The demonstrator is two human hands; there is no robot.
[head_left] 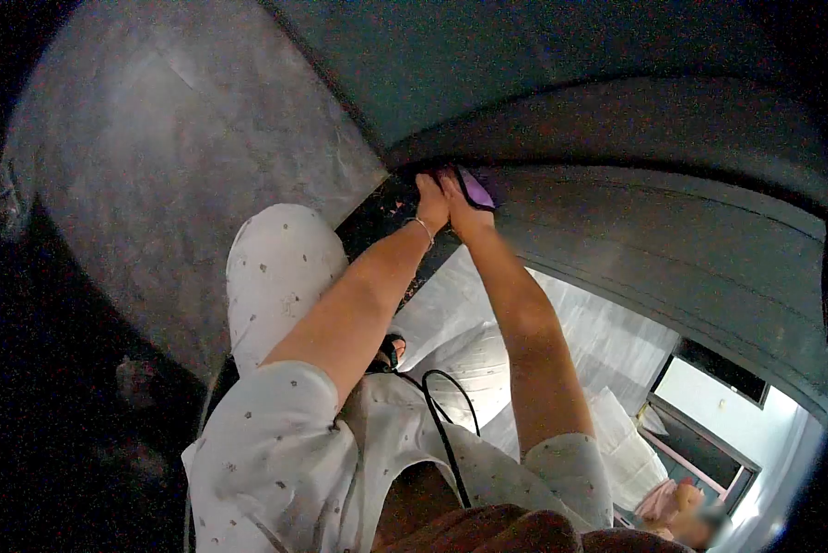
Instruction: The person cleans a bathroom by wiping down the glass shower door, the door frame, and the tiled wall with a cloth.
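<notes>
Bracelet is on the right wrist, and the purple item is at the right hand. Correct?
Wrong wrist: the head view shows the bracelet on the left wrist, just below the left hand. The purple item is at the right hand, as you said.

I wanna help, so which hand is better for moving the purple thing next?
Probably the right hand: it lies against the purple, black-edged object. The left hand, with the bracelet, sits farther from it.

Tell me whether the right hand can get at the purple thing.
Very likely yes: the right hand is up against the purple thing, with nothing visible between them.
</notes>
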